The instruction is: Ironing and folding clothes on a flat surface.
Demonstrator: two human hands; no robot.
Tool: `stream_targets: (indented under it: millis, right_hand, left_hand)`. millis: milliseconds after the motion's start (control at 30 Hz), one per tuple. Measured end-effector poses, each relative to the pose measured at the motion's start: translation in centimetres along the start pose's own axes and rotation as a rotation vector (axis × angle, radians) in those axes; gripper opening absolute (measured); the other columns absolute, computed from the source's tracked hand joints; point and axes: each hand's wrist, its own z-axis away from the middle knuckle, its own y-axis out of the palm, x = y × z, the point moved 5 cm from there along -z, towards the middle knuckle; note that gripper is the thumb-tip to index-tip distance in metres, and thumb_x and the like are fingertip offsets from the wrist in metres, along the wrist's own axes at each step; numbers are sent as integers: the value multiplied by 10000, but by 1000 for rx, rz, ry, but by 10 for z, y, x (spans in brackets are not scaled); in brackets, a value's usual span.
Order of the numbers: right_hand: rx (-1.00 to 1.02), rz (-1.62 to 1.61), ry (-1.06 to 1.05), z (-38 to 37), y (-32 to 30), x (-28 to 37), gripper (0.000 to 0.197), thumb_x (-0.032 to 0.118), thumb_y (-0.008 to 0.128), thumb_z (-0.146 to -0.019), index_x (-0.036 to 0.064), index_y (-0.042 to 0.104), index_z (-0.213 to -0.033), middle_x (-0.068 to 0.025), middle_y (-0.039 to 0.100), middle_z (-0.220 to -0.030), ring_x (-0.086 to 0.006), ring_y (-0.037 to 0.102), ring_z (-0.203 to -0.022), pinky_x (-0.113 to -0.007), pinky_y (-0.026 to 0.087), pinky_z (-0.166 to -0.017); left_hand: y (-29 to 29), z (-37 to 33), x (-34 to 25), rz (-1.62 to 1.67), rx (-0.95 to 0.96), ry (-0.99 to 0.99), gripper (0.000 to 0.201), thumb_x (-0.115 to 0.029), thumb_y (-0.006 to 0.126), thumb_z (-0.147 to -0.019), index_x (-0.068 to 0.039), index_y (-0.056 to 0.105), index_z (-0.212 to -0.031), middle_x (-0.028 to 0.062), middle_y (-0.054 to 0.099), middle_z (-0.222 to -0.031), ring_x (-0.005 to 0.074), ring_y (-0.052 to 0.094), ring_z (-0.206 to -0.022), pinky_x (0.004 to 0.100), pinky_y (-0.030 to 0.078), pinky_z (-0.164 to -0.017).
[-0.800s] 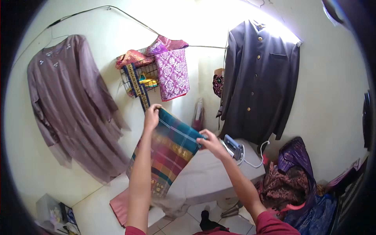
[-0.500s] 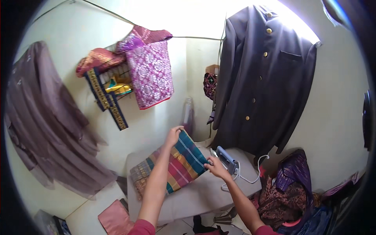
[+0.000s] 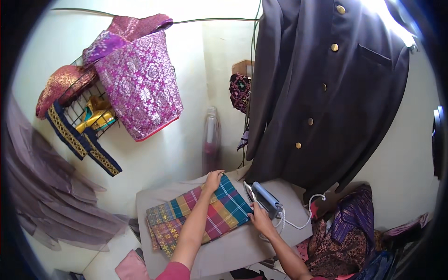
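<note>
Fingers of our left hand [image 3: 214, 181] and right hand [image 3: 261, 219], well apart, clasp two corners of the cloth [image 3: 220, 214], which lies on the board [image 3: 224, 255]; beside it sits the iron [image 3: 267, 197]; beyond, we see a hanging jacket [image 3: 322, 105].

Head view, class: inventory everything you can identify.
Folded checked gold-motif cloth: 1, multicoloured, on board
Padded fabric board: 1, grey, lower centre
Clothes iron: 1, blue-grey, right of cloth
Twisted cord: 1, white, beside iron
Buttoned jacket: 1, dark, upper right
Sheer garment: 1, mauve, left
Wire basket: 1, black, left wall
Flowered brocade: 1, magenta-silver, over basket
Embroidered strip ends: 2, navy-gold, at basket
Shiny rounded cloth: 1, red-gold, basket's left
Bottle-shaped object: 1, clear-pink, far corner
Fabric heap: 1, purple, brown, blue, lower right
Tube light: 1, white, upper right
Left hand: 1, fingers pinching cloth's far corner
Right hand: 1, fingers on cloth's right corner
</note>
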Motion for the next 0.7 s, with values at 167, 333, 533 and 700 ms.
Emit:
stream_targets:
  millis: [167,333,533,700]
  right_hand:
    - [117,98,18,-2,18,-15,391,119,674,-840,6,463,-1150,-297,586,-1018,-482,583,-969,-527,468,-798]
    - [76,226,-36,-12,10,1,479,208,702,-824,-6,501,-1202,-248,498,-1174,-424,516,-1098,-466,428,-959]
    - [-71,143,-162,-54,43,0,461,184,677,-838,-60,525,-1198,-274,557,-1160,-435,520,-1111,-465,413,-983]
    - [-117,201,-84,-70,61,-2,408,182,680,-844,-46,572,-1164,-263,596,-1115,-408,563,-1076,-449,442,-948]
  left_hand:
    - [-5,16,10,14,-118,84,259,-127,576,-897,-57,638,-1139,179,620,-1050,367,576,-1025,454,435,-945]
    - [-75,60,-41,-138,-257,70,390,-140,655,-828,-97,596,-1210,128,570,-1171,323,523,-1136,436,401,-965]
    - [-210,238,17,-519,-653,-641,420,-328,660,-839,-41,612,-1141,186,600,-1155,376,536,-1123,456,402,-976]
    - [-235,317,81,-71,-447,-763,501,-376,657,-837,19,633,-1144,276,642,-1049,354,629,-1023,439,477,-880]
